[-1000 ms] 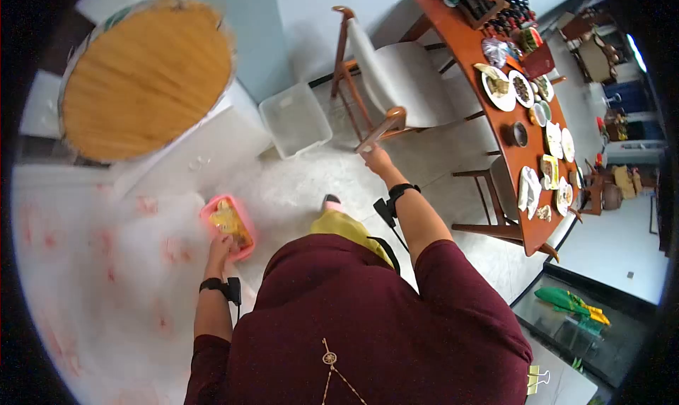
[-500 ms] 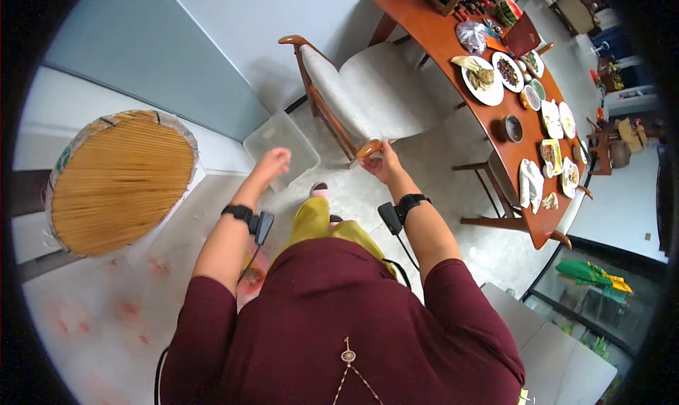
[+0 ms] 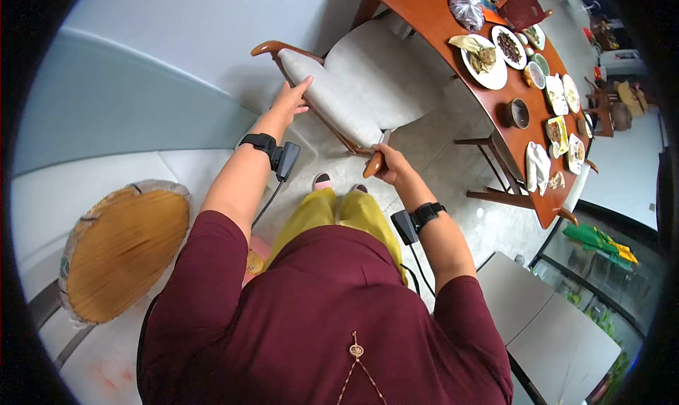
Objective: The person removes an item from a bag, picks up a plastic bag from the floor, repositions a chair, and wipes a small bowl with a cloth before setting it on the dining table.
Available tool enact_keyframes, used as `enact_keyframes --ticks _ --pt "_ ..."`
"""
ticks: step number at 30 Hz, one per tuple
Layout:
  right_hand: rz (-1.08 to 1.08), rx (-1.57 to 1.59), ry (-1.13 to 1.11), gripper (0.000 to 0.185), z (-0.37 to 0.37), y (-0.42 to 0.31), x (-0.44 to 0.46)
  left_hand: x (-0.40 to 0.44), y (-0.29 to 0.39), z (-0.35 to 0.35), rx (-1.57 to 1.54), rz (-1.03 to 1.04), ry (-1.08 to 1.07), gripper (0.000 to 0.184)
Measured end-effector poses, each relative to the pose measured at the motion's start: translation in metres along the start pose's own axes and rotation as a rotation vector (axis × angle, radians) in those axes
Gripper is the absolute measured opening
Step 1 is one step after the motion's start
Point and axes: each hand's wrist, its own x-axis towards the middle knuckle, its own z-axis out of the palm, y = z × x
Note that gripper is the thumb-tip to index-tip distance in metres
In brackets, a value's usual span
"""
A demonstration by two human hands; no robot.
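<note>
A chair [image 3: 385,76] with pale upholstery and a brown wooden frame stands in front of me, its back towards me. My right hand [image 3: 393,166] is wrapped round the rounded wooden end [image 3: 373,166] of the chair's frame, on the right. My left hand [image 3: 288,102] is stretched out with fingers apart, at the left part of the chair's padded back [image 3: 300,67]; I cannot tell whether it touches. Both wrists wear black straps with small boxes.
A wooden table [image 3: 488,125] on the right bears plates of food, a dark bowl [image 3: 517,113] and a white cloth [image 3: 537,168]. At left lies a round, straw-coloured tray [image 3: 127,253]. A translucent plastic bin [image 3: 309,140] sits partly hidden behind my left arm.
My left hand has moved forward from above the plastic bin to the chair's back, and its fingers have spread. My right hand has stayed on the wooden end. The view has shifted.
</note>
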Motion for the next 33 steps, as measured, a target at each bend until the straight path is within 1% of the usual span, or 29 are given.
enact_keyframes --ticks 1,2,4,5,7,8,9,10,11,13,14,19,23,28,29,30,31,33 --pt "-0.006 -0.044 0.005 0.022 -0.005 -0.003 -0.003 0.005 0.003 0.003 -0.046 -0.044 -0.021 0.105" --pt "-0.006 -0.073 0.003 0.022 -0.012 -0.005 -0.001 0.014 0.001 0.005 -0.049 -0.040 -0.023 0.105" --pt "-0.032 -0.099 0.046 0.023 -0.010 -0.017 -0.028 0.030 -0.009 0.011 -0.045 -0.066 -0.039 0.096" --pt "-0.053 -0.122 0.088 0.023 -0.010 -0.022 -0.041 0.033 -0.014 0.017 -0.054 -0.067 -0.036 0.096" --pt "-0.073 -0.103 0.062 0.024 -0.034 -0.029 -0.036 0.027 -0.012 0.035 -0.120 -0.028 -0.059 0.086" --pt "-0.088 -0.114 0.095 0.024 -0.043 -0.034 -0.038 0.025 -0.009 0.047 -0.141 -0.038 -0.027 0.085" --pt "-0.104 -0.124 0.130 0.025 -0.042 -0.036 -0.042 0.031 -0.012 0.048 -0.141 -0.035 -0.029 0.085" --pt "-0.141 -0.137 0.179 0.023 -0.040 -0.043 -0.052 0.035 -0.016 0.054 -0.157 -0.041 -0.051 0.092" --pt "-0.136 -0.139 0.178 0.023 -0.045 -0.047 -0.052 0.039 -0.019 0.058 -0.172 -0.047 -0.072 0.099" --pt "-0.144 -0.145 0.164 0.024 -0.052 -0.059 -0.053 0.040 -0.013 0.067 -0.189 -0.029 -0.078 0.097" --pt "-0.132 -0.152 0.196 0.023 -0.054 -0.066 -0.054 0.040 -0.009 0.072 -0.203 -0.007 -0.088 0.095" --pt "-0.144 -0.192 0.222 0.025 -0.063 -0.091 -0.055 0.053 0.002 0.094 -0.224 0.024 -0.062 0.088" --pt "-0.188 -0.144 0.194 0.026 -0.074 -0.099 -0.040 0.068 0.005 0.103 -0.250 0.045 -0.059 0.083" --pt "-0.190 -0.163 0.196 0.026 -0.070 -0.113 -0.041 0.080 0.024 0.111 -0.246 0.080 -0.069 0.084" --pt "-0.202 -0.154 0.227 0.025 -0.068 -0.118 -0.038 0.081 0.030 0.115 -0.237 0.091 -0.069 0.084" --pt "-0.219 -0.145 0.259 0.024 -0.066 -0.124 -0.035 0.086 0.032 0.117 -0.234 0.048 -0.057 0.086" --pt "-0.225 -0.138 0.265 0.024 -0.066 -0.125 -0.033 0.091 0.031 0.116 -0.231 0.051 -0.068 0.086" --pt "-0.223 -0.250 0.325 0.022 -0.070 -0.128 -0.026 0.100 0.029 0.120 -0.270 0.013 -0.048 0.094"
